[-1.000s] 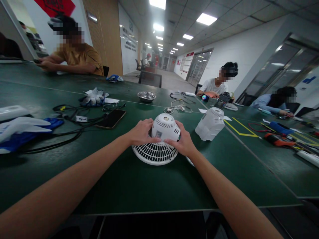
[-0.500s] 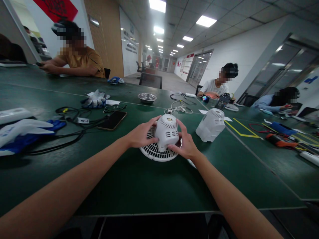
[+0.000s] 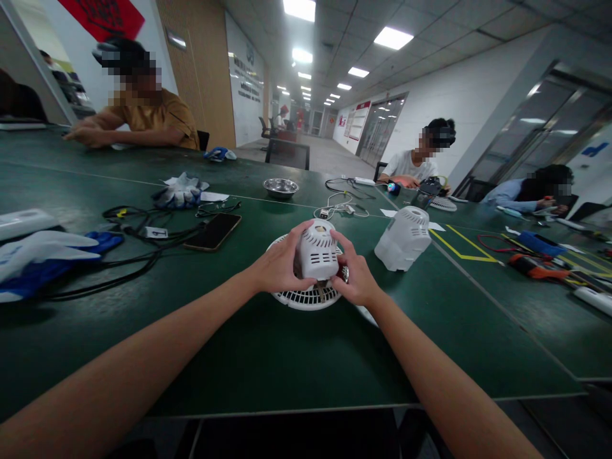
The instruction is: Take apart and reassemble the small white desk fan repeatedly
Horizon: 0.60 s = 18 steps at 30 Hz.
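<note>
A white vented fan motor cover is between my two hands, above a round white fan grille lying on the table. My left hand wraps its left side, thumb along the lower front edge. On the right side, my right hand grips with its index finger near the top and its thumb low. Below the cover's edge a bit of metal and a dark reddish part show, too hidden to name. Right of my hands a second white vented housing stands on the green table. A white piece lies partly behind my right wrist.
A phone, black cables and blue-white gloves lie to the left. Farther back are a steel bowl and a white cable. An orange-black tool lies at right. Several people sit around the table.
The motor cover has turned and tilted in my hands, and its front tab no longer shows. A gap with metal has appeared beneath it. My left hand has shifted further round its front.
</note>
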{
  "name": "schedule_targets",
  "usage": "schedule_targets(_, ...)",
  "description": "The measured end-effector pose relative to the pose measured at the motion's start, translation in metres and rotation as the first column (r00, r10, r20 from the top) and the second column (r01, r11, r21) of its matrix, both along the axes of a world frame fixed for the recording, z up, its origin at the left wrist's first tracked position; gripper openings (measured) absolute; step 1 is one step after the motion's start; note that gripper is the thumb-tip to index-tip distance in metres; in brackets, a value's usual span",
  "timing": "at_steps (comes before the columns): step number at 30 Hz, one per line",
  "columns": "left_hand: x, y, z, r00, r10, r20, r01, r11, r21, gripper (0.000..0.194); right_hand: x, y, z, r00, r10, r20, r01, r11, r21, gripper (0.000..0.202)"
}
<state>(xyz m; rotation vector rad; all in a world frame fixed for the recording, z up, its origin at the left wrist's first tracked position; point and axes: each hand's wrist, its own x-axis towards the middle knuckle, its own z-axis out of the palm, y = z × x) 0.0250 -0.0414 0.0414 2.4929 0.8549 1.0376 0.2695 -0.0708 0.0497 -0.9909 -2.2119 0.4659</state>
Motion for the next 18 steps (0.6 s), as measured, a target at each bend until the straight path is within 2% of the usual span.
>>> schedule_targets(8, -0.0014, 0.0039, -0.0002, 0.999, 0.012, -0.034, -0.009, 0.998, 0.062, 0.114, -0.0016, -0.0008, -0.0005, 1.0, -0.02, -0.004, 0.02, 1.0, -0.016, 0.096)
schedule_targets(18, -0.0008, 0.0047, -0.0008, 0.999, 0.002, -0.04, 0.001, 0.997, 0.075, 0.112, -0.0027, -0.0033, 0.0049, 0.999, -0.035, -0.03, 0.031, 0.993, -0.115, 0.094)
